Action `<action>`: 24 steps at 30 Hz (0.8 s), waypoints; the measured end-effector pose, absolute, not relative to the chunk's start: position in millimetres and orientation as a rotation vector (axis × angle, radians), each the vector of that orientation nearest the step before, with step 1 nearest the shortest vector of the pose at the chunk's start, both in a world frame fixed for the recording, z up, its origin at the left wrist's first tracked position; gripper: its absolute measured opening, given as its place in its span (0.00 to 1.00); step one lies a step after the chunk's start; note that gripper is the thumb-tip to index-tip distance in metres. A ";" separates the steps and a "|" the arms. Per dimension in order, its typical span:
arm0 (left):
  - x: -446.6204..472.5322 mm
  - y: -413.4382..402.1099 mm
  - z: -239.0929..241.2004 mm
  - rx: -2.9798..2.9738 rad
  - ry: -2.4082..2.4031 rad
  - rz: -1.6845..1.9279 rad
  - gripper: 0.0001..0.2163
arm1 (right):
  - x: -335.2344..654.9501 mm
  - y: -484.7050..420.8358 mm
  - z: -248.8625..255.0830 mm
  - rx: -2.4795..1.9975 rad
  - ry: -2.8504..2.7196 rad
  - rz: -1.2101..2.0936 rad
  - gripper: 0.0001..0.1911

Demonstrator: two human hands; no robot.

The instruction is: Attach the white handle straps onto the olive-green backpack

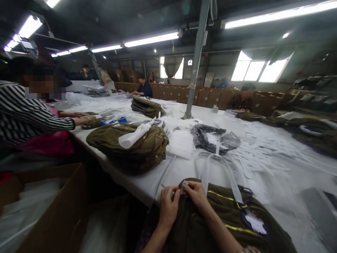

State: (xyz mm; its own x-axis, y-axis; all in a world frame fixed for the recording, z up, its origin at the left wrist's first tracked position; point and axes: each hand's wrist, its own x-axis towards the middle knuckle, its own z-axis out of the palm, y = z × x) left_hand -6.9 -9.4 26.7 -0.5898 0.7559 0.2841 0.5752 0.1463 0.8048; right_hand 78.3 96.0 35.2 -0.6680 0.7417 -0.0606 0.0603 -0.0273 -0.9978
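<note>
Both your left hand (pixel 168 208) and right hand (pixel 195 194) pinch closed on the olive bag (pixel 210 225) at the table's (pixel 147 186) near edge.

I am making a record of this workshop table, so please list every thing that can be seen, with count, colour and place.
Olive bag in hand: one, olive with gold zip lines, white handles and a tag, at the near table edge.
Stack of olive bags: one pile, olive, left of centre, a white wrapped handle on top.
Far stack of bags: one pile, olive, farther back.
Speckled fabric: one heap, grey and white, table centre.
Table: one, white, strewn with white scraps.
Cardboard box: one, brown, lower left.
Metal pole: one, grey, rising from the table.
Co-worker's striped sleeve: one, black and white, left.
Left hand: on the bag's top edge.
Right hand: pinching a small piece there.
</note>
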 end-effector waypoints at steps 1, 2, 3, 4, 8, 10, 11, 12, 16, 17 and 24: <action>-9.1 -7.2 25.9 1.261 2.264 1.435 0.10 | 79.5 96.3 35.0 -0.832 -1.744 1.751 0.18; -11.0 -5.5 25.5 1.249 2.285 1.421 0.10 | 80.8 96.4 35.1 -0.827 -1.743 1.754 0.19; -12.5 -4.3 25.5 1.267 2.285 1.391 0.09 | 82.1 96.6 35.4 -0.823 -1.744 1.757 0.19; -13.9 -3.8 26.0 1.295 2.265 1.357 0.09 | 83.1 96.6 35.6 -0.820 -1.745 1.760 0.19; -17.3 -4.7 29.5 1.385 2.179 1.286 0.07 | 83.8 97.2 34.7 -0.809 -1.743 1.755 0.19; -18.0 -5.0 29.9 1.436 2.161 1.268 0.07 | 82.7 98.2 33.7 -0.790 -1.740 1.735 0.19; -18.1 -4.7 29.3 1.457 2.159 1.258 0.07 | 82.2 98.7 33.3 -0.778 -1.740 1.722 0.19; -18.0 -4.1 28.2 1.474 2.161 1.252 0.07 | 81.8 99.1 32.9 -0.768 -1.740 1.708 0.18; -16.9 -1.1 21.1 1.509 2.176 1.278 0.08 | 81.8 100.1 31.8 -0.758 -1.754 1.665 0.17; -16.5 -0.3 19.6 1.509 2.181 1.287 0.08 | 81.7 100.5 31.1 -0.764 -1.765 1.656 0.17; -16.7 3.0 16.4 1.539 2.218 1.277 0.06 | 68.8 102.8 24.9 -0.861 -1.739 1.636 0.29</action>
State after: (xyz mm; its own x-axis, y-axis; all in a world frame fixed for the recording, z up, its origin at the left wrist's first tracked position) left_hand -16.7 3.0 16.4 -0.4601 0.8269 0.3233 0.6948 0.1085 0.7110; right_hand 68.8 102.8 24.9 -0.6135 0.7896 -0.0098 0.0582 0.0329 -0.9978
